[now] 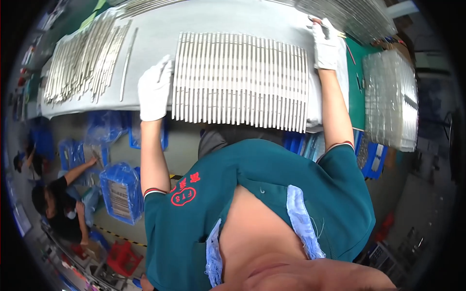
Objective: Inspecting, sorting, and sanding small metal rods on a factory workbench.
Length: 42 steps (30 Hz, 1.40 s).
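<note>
A row of thin silvery metal strips (240, 80) lies side by side on the pale grey table cover (148, 39), in front of me. My left hand (155, 92), in a white glove, rests at the row's left edge with its fingers stretched out and nothing visible in them. Beyond the row's far right corner, my gloved right hand (325, 46) is closed around a small tool with a reddish part (316, 21). The fingers hide most of that tool, so its exact kind cannot be made out.
A loose pile of metal strips (85, 60) lies at the left, with a single strip (128, 65) beside it. Clear plastic trays are stacked (391, 99) at the right, by a green mat (357, 87). Blue crates (121, 194) stand behind on the floor, near another person (63, 208).
</note>
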{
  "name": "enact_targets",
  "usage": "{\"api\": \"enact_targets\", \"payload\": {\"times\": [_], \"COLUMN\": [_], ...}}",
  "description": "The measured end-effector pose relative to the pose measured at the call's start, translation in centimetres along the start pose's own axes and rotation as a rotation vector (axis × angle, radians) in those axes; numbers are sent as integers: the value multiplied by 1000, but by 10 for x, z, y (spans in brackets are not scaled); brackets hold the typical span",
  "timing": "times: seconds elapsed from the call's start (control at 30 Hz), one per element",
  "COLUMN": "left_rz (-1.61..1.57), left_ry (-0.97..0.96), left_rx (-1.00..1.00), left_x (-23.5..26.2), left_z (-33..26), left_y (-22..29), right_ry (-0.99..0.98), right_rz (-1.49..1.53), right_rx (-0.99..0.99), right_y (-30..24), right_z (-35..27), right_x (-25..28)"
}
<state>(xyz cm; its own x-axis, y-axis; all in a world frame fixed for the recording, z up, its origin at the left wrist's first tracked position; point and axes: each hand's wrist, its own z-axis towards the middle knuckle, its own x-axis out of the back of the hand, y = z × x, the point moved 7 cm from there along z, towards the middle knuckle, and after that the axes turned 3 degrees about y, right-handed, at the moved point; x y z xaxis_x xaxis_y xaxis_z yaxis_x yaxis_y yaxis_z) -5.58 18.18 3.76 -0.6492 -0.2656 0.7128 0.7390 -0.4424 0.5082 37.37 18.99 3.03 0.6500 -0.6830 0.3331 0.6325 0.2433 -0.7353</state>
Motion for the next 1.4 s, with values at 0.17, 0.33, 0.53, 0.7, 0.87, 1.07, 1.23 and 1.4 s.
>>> {"api": "enact_targets", "payload": {"times": [0.17, 0.33, 0.53, 0.7, 0.87, 1.07, 1.23, 1.4], "left_rz": [-81, -153, -213, -176, -84, -42, -33, -136], "left_ry": [-38, -36, -56, -64, -8, -14, 32, 95], "left_rx": [147, 167, 269, 258, 135, 141, 29, -15], "left_x": [-4, -8, -9, -12, -6, -2, 0, 2], "left_z": [-6, -11, -12, -10, -11, -6, -4, -4], "left_y": [-16, -25, -32, -32, -29, -10, -4, 1], "right_ry": [-183, -411, -697, -907, -1002, -1068, -1091, -1039], "right_rz": [-248, -477, -244, -318, -511, -450, -336, -240], "right_rx": [19, 86, 336, 542, 624, 717, 826, 911], "right_y": [-20, -97, -121, -114, -94, -116, -139, -175], "right_z": [0, 1, -32, -66, -84, -96, -107, -119], "right_x": [-6, -8, -24, -19, -20, -53, -100, -152]}}
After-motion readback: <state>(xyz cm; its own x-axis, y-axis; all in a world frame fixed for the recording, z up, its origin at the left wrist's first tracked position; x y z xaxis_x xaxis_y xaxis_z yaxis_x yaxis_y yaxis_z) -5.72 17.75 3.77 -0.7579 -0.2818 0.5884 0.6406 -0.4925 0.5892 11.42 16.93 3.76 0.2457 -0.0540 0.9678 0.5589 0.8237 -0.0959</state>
